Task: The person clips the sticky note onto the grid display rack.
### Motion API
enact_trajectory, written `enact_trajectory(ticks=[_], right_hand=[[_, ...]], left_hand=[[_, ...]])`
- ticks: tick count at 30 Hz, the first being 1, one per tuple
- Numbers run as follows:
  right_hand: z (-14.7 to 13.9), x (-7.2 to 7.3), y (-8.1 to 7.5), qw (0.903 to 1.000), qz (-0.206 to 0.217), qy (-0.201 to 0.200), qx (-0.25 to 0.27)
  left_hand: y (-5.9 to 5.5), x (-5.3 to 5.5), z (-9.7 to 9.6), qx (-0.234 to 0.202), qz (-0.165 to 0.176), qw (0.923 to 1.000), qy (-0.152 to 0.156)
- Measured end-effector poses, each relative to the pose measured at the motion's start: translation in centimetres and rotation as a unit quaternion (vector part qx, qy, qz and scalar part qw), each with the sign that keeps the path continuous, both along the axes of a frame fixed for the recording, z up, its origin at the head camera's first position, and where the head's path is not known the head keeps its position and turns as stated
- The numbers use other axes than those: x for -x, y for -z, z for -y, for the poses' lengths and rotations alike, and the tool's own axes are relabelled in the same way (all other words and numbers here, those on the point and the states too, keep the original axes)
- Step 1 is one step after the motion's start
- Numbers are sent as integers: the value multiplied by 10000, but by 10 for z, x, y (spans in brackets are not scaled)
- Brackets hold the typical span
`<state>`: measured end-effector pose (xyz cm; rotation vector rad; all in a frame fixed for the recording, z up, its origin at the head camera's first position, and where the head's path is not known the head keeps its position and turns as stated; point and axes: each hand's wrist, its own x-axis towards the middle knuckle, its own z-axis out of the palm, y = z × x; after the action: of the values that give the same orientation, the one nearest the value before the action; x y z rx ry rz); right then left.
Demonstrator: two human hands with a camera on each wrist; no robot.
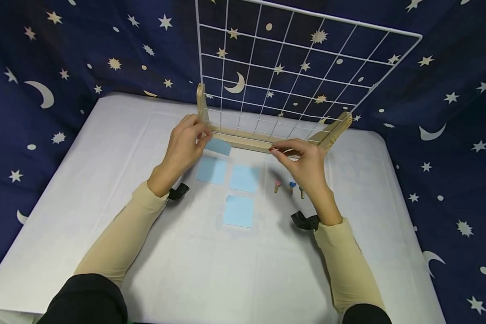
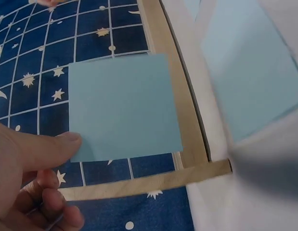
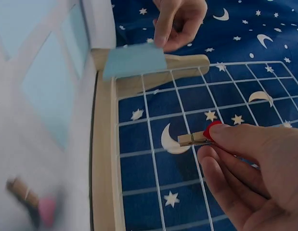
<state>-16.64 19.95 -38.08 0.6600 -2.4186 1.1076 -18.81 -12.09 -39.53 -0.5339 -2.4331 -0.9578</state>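
My left hand (image 1: 184, 141) pinches a light blue square of paper (image 2: 122, 108) by one corner, between thumb and fingers. The paper is held up at the lower left of a white wire grid (image 1: 332, 17), by its wooden stand (image 1: 336, 132). In the right wrist view, my right hand (image 3: 254, 168) pinches a small wooden clothespin (image 3: 192, 139) by its end with a red decoration (image 3: 214, 129). That hand is in front of the grid's lower right part, apart from the paper.
On the white table lie three more blue paper squares (image 1: 238, 211). To their right are small clothespins, one with a pink decoration (image 1: 277, 186), one with a blue heart (image 1: 292, 185) and a third (image 1: 301, 193). A dark blue star-and-moon cloth (image 1: 117, 40) hangs behind the grid.
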Motion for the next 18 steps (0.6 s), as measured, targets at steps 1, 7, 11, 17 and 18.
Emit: enact_trajectory(ticks=[1,7,11,17,18], right_hand=[[4,3,-1,10000,-5,-50,56],[26,18,-5,9993,-132,-236,258],[39,29,-5,9980,-268,-320,474],[56,45,-4,9959,-509,-87,749],[59,46,-4,9956,-543,-33,765]], left_hand=[[0,2,-1,16,-43,10000,-49],[0,12,-8,83,-66,9997,-216],[-2,18,-11,23,-86,9994,-341],[-3,26,-15,-46,-279,9977,-611],[-3,27,-15,-40,-293,9974,-658]])
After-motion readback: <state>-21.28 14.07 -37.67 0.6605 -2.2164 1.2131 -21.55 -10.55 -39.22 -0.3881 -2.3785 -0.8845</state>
